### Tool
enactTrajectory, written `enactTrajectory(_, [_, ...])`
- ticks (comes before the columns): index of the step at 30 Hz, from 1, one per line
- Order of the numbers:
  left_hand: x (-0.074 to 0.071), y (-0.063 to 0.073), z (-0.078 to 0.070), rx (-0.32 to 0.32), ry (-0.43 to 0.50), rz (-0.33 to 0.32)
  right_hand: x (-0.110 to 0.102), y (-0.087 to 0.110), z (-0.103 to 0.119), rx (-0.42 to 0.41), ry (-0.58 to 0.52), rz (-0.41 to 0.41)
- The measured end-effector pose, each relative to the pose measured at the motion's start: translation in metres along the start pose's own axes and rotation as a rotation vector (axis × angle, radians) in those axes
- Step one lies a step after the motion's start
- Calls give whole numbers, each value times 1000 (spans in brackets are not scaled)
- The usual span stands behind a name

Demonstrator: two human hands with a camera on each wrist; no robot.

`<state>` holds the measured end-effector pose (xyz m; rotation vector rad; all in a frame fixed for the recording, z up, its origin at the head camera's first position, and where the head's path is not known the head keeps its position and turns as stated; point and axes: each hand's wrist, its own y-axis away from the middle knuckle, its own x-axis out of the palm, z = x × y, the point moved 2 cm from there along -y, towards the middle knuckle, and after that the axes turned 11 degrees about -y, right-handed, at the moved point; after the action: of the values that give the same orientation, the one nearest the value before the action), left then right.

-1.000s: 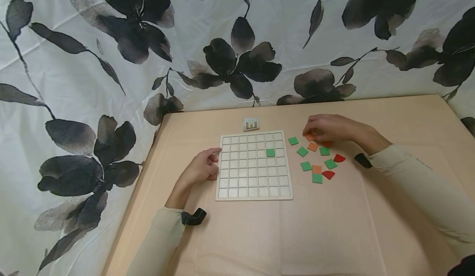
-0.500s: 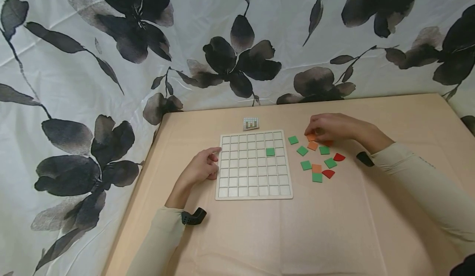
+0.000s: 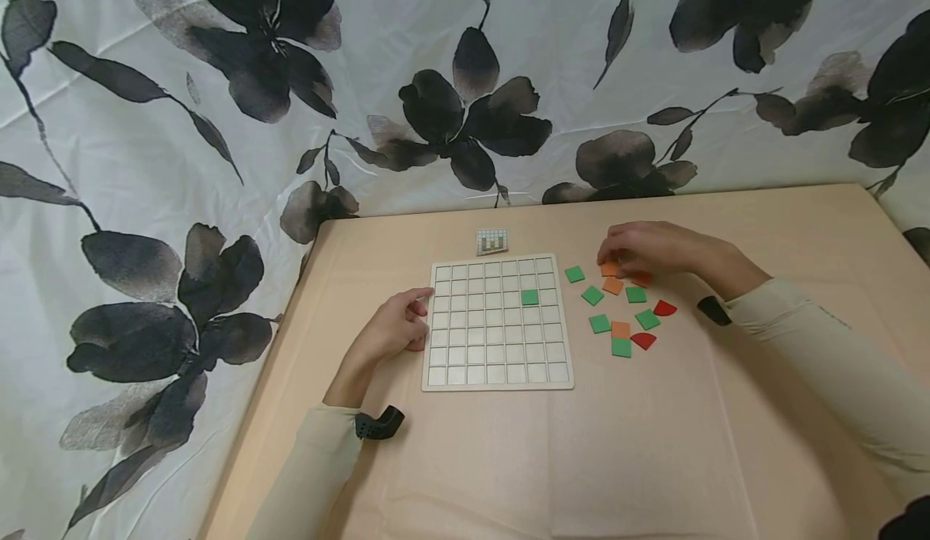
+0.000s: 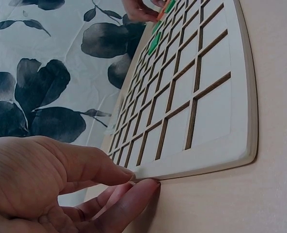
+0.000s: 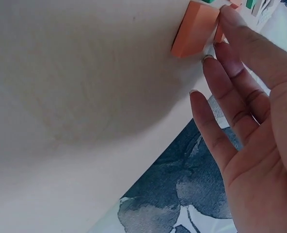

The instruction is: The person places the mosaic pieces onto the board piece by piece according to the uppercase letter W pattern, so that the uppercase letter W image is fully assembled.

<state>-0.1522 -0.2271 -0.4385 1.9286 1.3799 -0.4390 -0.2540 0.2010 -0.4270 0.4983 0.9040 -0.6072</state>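
R hand (image 3: 650, 248) nudged R, pinching orange tile (image 3: 609, 270), L hand (image 3: 392, 326) touching board (image 3: 475, 356) edge

Card (image 3: 492, 241) pattern: too small to read.
Right hand (image 3: 650, 248) partly covers orange tile (image 3: 609, 270); left wrist view crops board (image 4: 240, 111).

Pale square gridded board (image 3: 485, 356) flat on the tabletop (image 3: 552, 459), left edge touched by my left grip (image 3: 392, 326), a single green tile (image 3: 529, 297) in one cell, an orange tile (image 3: 609, 269) between the fingertips of my right grip (image 3: 650, 248), loose green squares (image 3: 600, 324), orange squares (image 3: 621, 330) and red wedges (image 3: 664, 308) scattered nearby.
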Motion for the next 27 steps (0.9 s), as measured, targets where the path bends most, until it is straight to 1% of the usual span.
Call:
enactTrajectory(7, [1,-1,0,-19,-4,-2,-2,0,0,-5,24,-11])
enactTrajectory(16, [0,-1,-2,-14,-5,3,-1,0,-2,-2,88,-70])
enactTrajectory(27, [0,-3,-2,-21,10,14,-1,0,0,-14,160,-83])
